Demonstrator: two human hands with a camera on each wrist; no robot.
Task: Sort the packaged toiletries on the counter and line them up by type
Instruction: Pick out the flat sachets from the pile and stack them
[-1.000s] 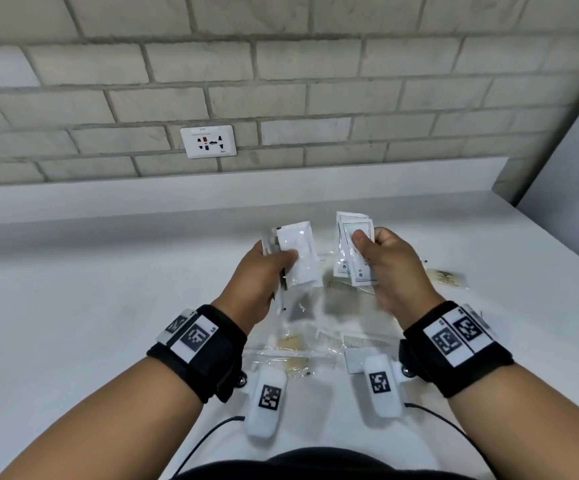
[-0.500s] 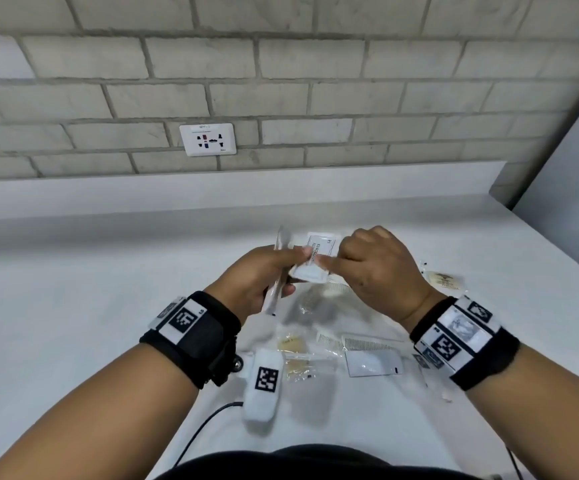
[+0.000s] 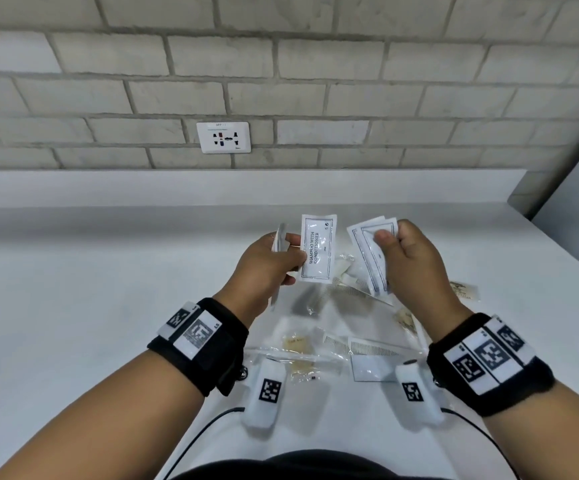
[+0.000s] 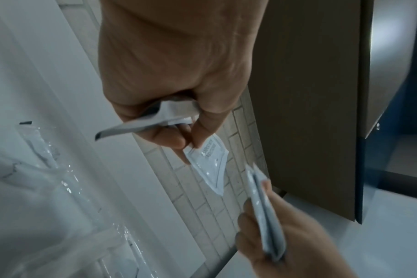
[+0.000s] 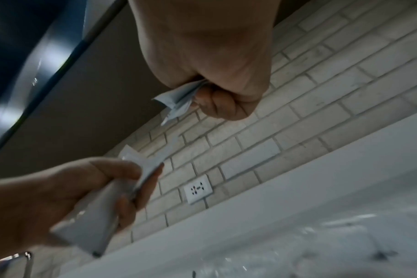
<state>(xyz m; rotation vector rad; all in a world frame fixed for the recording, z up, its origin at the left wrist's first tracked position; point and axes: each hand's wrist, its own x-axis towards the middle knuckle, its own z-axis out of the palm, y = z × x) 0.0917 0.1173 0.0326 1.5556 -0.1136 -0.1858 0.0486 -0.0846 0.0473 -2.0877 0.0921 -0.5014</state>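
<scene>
Sorting sachets in the air, above the pile. Left hand pinching a shampoo sachet, label readable, upright between thumb and fingers, with a slimmer white packet tucked edge-on behind it. Right hand curled round a fan of two or three matching sachets, thumb pressed on the front one. Probably comparing labels before pooling like with like. Best done by keeping the printed face turned up, matching against the fan, then sliding the sachet under the right thumb without loosening the stack; slick film, likely to slip. Slim packet better set down apart, being seemingly another type.

Below and between the wrists, still unsorted on the white counter: clear bags holding combs, small tan items in wrappers, one flat white sachet, another wrapped item far right. No row begun yet, by the look of it.

Beyond, low white upstand, pale brick-pattern wall, wall socket centre. Grey panel at the right edge.
</scene>
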